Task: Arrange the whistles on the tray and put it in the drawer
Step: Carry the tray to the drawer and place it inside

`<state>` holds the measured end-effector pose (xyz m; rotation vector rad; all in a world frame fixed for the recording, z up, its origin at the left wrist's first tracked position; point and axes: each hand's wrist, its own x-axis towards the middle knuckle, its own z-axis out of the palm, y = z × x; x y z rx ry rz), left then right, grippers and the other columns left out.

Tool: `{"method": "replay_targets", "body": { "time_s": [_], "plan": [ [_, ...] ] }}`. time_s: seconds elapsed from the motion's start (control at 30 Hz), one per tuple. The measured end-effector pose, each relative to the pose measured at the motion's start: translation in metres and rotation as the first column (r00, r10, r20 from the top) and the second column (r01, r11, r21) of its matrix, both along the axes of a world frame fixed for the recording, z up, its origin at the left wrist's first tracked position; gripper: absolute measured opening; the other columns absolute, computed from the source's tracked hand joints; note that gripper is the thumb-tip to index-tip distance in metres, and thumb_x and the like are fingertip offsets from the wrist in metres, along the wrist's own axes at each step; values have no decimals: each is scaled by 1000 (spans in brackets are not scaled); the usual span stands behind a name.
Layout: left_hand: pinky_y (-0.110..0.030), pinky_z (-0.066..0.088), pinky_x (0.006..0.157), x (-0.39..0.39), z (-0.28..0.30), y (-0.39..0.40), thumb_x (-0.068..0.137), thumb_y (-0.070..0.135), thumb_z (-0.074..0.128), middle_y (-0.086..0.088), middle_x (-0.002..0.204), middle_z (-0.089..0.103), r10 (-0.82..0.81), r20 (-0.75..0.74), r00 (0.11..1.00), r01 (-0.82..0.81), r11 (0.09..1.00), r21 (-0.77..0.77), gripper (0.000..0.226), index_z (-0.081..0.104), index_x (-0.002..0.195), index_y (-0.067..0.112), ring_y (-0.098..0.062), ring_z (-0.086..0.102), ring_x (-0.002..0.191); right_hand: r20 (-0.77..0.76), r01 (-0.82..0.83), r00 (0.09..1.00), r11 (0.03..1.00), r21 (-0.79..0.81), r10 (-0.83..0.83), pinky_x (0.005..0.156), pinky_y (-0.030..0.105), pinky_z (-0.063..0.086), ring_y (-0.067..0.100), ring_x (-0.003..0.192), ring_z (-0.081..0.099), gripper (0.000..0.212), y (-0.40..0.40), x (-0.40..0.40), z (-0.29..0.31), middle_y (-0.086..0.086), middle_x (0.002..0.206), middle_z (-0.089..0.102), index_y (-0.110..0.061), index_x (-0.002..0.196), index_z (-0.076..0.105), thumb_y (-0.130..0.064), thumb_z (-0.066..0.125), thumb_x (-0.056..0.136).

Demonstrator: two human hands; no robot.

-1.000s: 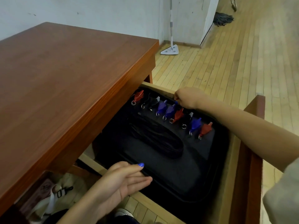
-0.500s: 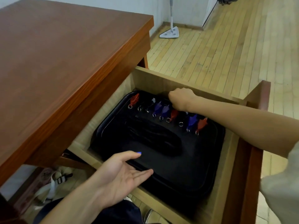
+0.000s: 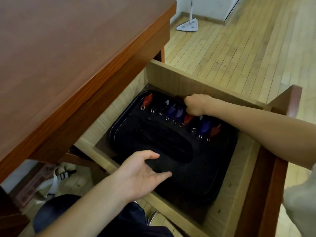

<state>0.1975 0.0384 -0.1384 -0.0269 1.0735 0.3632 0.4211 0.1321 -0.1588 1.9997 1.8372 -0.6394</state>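
A black tray [image 3: 196, 177] lies inside the open wooden drawer [image 3: 188, 79]. A row of red, blue and black whistles [image 3: 205, 126] with key rings runs along its far side, from a red whistle [image 3: 147, 100] at the left end. Dark cords [image 3: 162, 139] are bundled in the tray's middle. My right hand [image 3: 195, 104] is a fist closed on the tray's far rim, covering part of the row. My left hand [image 3: 140, 175] grips the near left rim, thumb on top and fingers along the edge.
The drawer sticks out from under a red-brown desk [image 3: 68, 57]; its front panel [image 3: 273, 168] is at my right. A bag with white straps [image 3: 51, 182] lies under the desk. A mop [image 3: 188, 26] stands on the wood floor by the wall.
The tray has gone down from the drawer's rim level into the drawer, with both hands staying on its rims. The view has tilted further downward.
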Motion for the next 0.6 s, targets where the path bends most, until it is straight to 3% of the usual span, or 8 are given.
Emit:
{"method": "replay_targets", "body": {
  "time_s": [0.13,0.2,0.27,0.37,0.43,0.5,0.57,0.6],
  "plan": [
    [-51,29,108,11,3,0,72,-1,51,-43,140,18,16,58,998,-18,999,38,86,0,141,-10,-50,29,129,3,-42,999,997,-65,42,72,34,45,29,82,54,18,2,-3,10,10,91,59,-2,94,55,-18,47,90],
    [-49,37,104,18,10,-4,73,0,52,-40,138,26,-30,83,996,22,995,95,78,13,140,-9,-48,37,125,-60,-48,997,996,-70,44,88,37,46,30,99,56,31,3,-1,23,14,117,61,-3,117,57,-21,46,94],
    [-45,45,95,19,18,-8,72,2,53,-36,129,44,-104,92,990,85,978,193,61,39,130,-7,-43,49,116,-181,-31,983,998,-49,21,106,36,34,26,125,46,44,-7,5,50,11,139,48,-8,137,43,-26,44,97],
    [-40,49,91,14,32,-10,82,4,49,-25,115,62,-218,34,975,192,912,362,31,56,112,-3,-34,61,106,-383,170,919,973,158,-98,101,26,28,19,131,40,49,-40,21,91,6,144,43,-16,142,35,-33,42,97],
    [-38,51,88,8,37,-11,88,6,46,-21,106,68,-222,-27,975,209,861,463,25,59,109,0,-29,65,100,-442,402,873,818,411,-207,97,24,28,19,128,42,45,-79,30,97,4,139,48,-19,140,39,-32,42,97],
    [-37,54,84,1,43,-15,91,6,44,-17,101,70,-211,-88,974,224,808,545,24,60,109,3,-26,68,95,-332,511,858,581,633,-393,109,37,27,24,132,37,47,-130,25,83,5,142,44,-20,141,36,-31,42,96],
    [-38,54,81,-8,48,-20,91,7,44,-13,99,72,-212,-135,968,251,762,597,24,62,107,7,-24,69,93,-284,601,752,443,665,-594,108,51,31,32,134,34,58,-184,-2,66,10,147,35,-18,146,23,-33,43,94],
    [-39,53,81,-13,50,-23,91,8,44,-12,98,72,-212,-150,966,260,749,609,24,63,106,8,-24,69,92,-318,672,692,419,610,-648,106,52,34,34,135,32,66,-207,-21,59,12,151,28,-19,148,13,-36,44,93]
  ]
}}
